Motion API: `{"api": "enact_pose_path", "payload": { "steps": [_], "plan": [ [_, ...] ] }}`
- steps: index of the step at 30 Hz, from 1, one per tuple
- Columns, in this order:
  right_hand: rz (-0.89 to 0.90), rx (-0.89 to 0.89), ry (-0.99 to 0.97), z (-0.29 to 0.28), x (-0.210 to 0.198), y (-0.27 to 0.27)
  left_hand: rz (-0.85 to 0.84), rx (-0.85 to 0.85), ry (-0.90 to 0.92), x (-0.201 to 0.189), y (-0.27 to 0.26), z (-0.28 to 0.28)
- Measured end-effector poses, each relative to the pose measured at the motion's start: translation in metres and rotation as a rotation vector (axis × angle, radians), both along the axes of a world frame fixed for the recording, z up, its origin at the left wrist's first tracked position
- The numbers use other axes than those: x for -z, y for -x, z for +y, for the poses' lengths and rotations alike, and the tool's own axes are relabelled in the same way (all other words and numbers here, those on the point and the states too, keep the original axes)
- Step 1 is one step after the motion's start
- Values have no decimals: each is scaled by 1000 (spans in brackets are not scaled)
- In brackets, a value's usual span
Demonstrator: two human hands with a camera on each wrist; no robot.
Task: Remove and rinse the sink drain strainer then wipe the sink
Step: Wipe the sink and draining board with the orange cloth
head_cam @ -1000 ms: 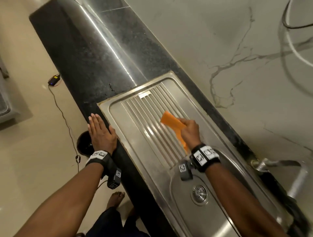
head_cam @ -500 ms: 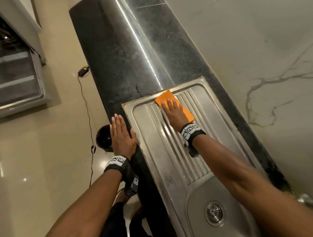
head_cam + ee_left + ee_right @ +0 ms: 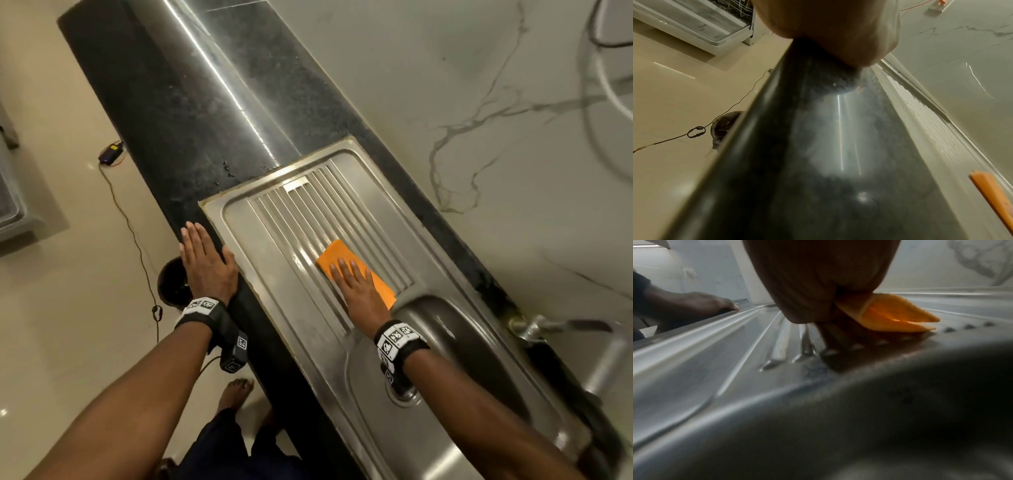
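The sink (image 3: pixel 310 346) is a steel unit set into a black counter (image 3: pixel 178 113), with a ribbed draining board (image 3: pixel 274 246) at the far end and a bowl (image 3: pixel 479 346) at the near end. The strainer (image 3: pixel 406 395) sits in the drain opening at the bottom of the bowl, partly hidden behind the right wrist band. An orange cloth (image 3: pixel 337 255) lies flat on the ribs of the draining board, close to the edge of the bowl. The right hand (image 3: pixel 359 291) rests palm down on the cloth, fingers straight and together, pressing it against the steel; nothing is gripped. In the right wrist view the cloth (image 3: pixel 894 316) shows as folded layers under the palm (image 3: pixel 818 280), with one corner lifted slightly off the ribs. The left hand (image 3: pixel 207 263) lies flat on the front edge of the counter, just beside the rim of the sink, fingers extended and holding nothing. A tap (image 3: pixel 561 327) stands behind the bowl by the marble wall (image 3: pixel 479 102). A dark round bin (image 3: pixel 171 284) stands on the floor below the left hand, and a thin cable (image 3: pixel 137 240) runs across the floor tiles to a small device (image 3: pixel 111 150).
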State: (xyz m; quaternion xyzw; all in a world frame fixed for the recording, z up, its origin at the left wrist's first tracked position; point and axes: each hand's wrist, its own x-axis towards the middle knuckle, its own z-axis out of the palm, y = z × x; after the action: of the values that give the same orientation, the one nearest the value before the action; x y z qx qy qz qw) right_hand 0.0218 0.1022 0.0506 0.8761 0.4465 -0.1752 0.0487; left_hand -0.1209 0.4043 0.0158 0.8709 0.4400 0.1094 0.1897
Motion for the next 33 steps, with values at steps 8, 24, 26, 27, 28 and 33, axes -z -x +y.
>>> {"api": "enact_pose_path", "payload": {
  "steps": [8,24,26,27,28,33],
  "plan": [
    [51,106,-52,-72,-4,41,15,6,1,-2,1,-1],
    [58,522,-724,93,-108,-102,-2,-11,5,0,0,-1],
    [30,488,-721,141,-98,-122,-12,-24,7,0,-2,-1],
    [15,418,-686,159,-87,-130,-14,-31,4,0,-2,-2],
    [-3,304,-600,177,-73,-136,-15,-41,0,0,-2,-1],
    [-52,-4,-62,183,-10,-132,-17,-51,-6,3,-3,0]
  ]
}}
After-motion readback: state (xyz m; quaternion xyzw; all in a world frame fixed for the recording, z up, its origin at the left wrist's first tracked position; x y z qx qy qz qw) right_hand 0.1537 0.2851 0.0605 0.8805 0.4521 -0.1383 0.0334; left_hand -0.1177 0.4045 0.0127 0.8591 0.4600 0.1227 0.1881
